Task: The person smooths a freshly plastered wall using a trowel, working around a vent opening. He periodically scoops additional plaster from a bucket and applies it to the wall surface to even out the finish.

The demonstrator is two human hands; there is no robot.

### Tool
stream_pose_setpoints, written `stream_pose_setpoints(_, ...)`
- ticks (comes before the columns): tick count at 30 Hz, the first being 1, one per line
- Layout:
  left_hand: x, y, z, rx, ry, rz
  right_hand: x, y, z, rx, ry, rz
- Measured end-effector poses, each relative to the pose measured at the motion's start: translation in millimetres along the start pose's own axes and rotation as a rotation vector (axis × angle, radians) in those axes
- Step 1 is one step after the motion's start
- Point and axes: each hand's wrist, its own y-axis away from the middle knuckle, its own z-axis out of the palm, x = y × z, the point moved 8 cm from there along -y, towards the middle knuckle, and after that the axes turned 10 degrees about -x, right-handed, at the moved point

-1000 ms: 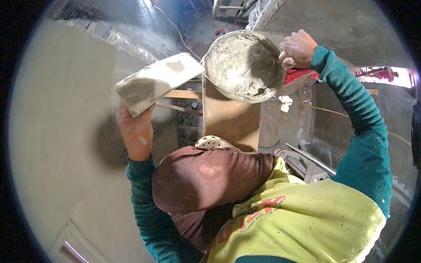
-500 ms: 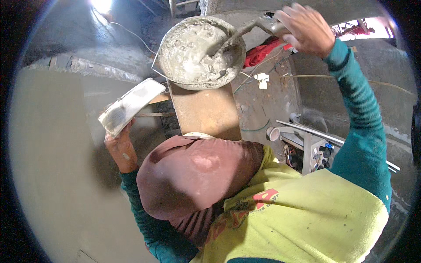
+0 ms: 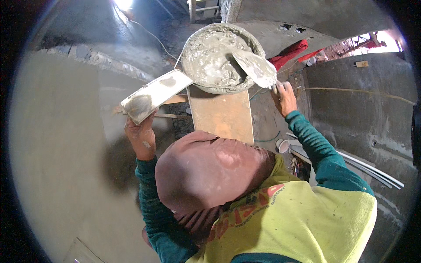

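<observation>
My left hand (image 3: 141, 133) grips a rectangular white plastering float (image 3: 151, 100) from below, its face up with grey smears of mortar on it. In my right hand (image 3: 284, 97) is a trowel (image 3: 256, 69) with a mortar-coated blade; the fingers close round its handle, most of which they hide. That blade lies across the right part of a round bucket (image 3: 193, 81) of wet grey mortar (image 3: 215, 55). The float's far end comes close to the bucket's left rim.
A brown board (image 3: 221, 114) lies beneath the bucket. Smooth plaster covers the wall (image 3: 57, 140) on the left. Red cloth (image 3: 287, 55) lies right of the bucket. Long white strips (image 3: 368, 168) and a small white cup (image 3: 282, 145) are at lower right.
My right hand has come down toward me, drawing the trowel from deep in the mortar to the bucket's right side. The float appears farther right and nearer the bucket; the view has shifted too.
</observation>
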Motion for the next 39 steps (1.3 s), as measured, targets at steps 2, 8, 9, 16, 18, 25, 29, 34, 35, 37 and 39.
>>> stream_pose_setpoints(2, 9.6, -0.8, 2.1, 0.003, -0.035, -0.048, 23.1, 26.5, 0.4, -0.029, 0.015, -0.046)
stream_pose_setpoints(8, 7.0, 2.7, 7.9, -0.057, 0.33, 0.158, 74.9, 120.7, -30.4, -0.243, 0.039, 0.139)
stream_pose_setpoints(9, 7.8, 1.2, 11.5, -0.071, 0.289, 0.177, 71.8, 123.7, -44.3, -0.23, 0.021, 0.134)
stream_pose_setpoints(16, -13.2, -3.8, 25.5, -0.088, 0.216, 0.12, -32.3, 14.2, -64.6, -0.631, -1.232, 0.318)
stream_pose_setpoints(18, -9.3, -7.9, 32.9, -0.105, -0.096, 0.147, -58.0, -1.0, -43.3, -0.807, -1.645, 0.442)
stream_pose_setpoints(25, 16.5, -10.7, 33.1, -0.045, -0.489, 0.161, -14.3, 69.2, -26.8, -0.837, -1.247, 0.567)
stream_pose_setpoints(29, 22.8, -16.7, 50.5, -0.025, -0.179, 0.13, 19.8, 129.9, -51.1, -0.742, -1.129, 0.661)
stream_pose_setpoints(34, 34.6, -34.9, 83.8, -0.133, -0.004, 0.273, -40.1, 67.6, -74.0, -0.372, -0.717, 0.129)
stream_pose_setpoints(35, 43.3, -38.4, 89.4, -0.129, -0.083, 0.334, -72.5, 48.0, -82.9, -0.292, -0.597, 0.05)
stream_pose_setpoints(37, 56.6, -42.3, 100.4, -0.145, -0.137, 0.347, -137.7, 20.9, -98.7, -0.183, -0.46, -0.144)
stream_pose_setpoints(39, 70.0, -40.3, 108.4, -0.123, -0.245, 0.467, -180.9, 10.6, -100.8, -0.146, -0.419, -0.25)
